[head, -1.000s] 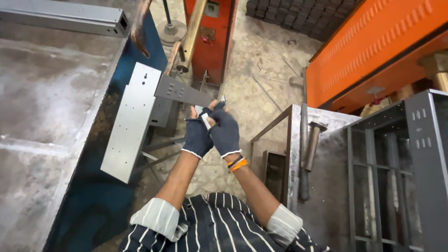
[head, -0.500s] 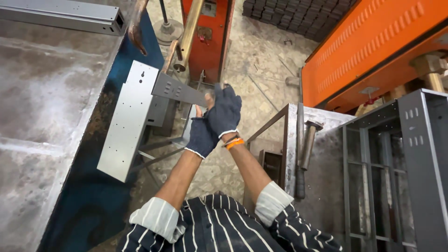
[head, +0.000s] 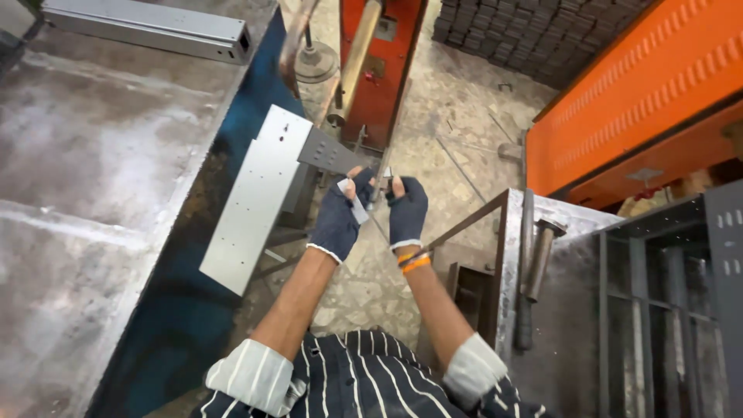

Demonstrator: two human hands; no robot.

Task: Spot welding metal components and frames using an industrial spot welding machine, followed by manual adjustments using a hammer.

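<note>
Counter (head: 93, 193): large steel surface at the left, worn and stained, with a grey rectangular channel section (head: 147, 29) lying near its far edge; the channel sits close to the corner and a knock could send it to the floor
Orange machine body (head: 642, 85): long ribbed panel at the right, well apart from the hands; no contact risk judged from this position
Perforated metal plate (head: 259, 197): long pale bracket with small holes, tilted, leaning beside the blue counter edge, its darker bent flange (head: 329, 151) reaching toward the hands; if it is only propped there, a pull on the flange could tip it off
Steel rod (head: 526, 271): lies along the ledge at the right, near the right forearm; an elbow swing could roll it
Left hand (head: 339, 220): gloved, fingertips bare, closed on a small pale piece (head: 354, 203) just beside the flange end; bare tips near a sheet edge risk a cut
Right hand (head: 406, 213): gloved, closed around something thin and upright; what it grips cannot be made out
Small pale piece: pinched at fingertip level, between the two hands; a loose pinch could drop it to the floor
</note>
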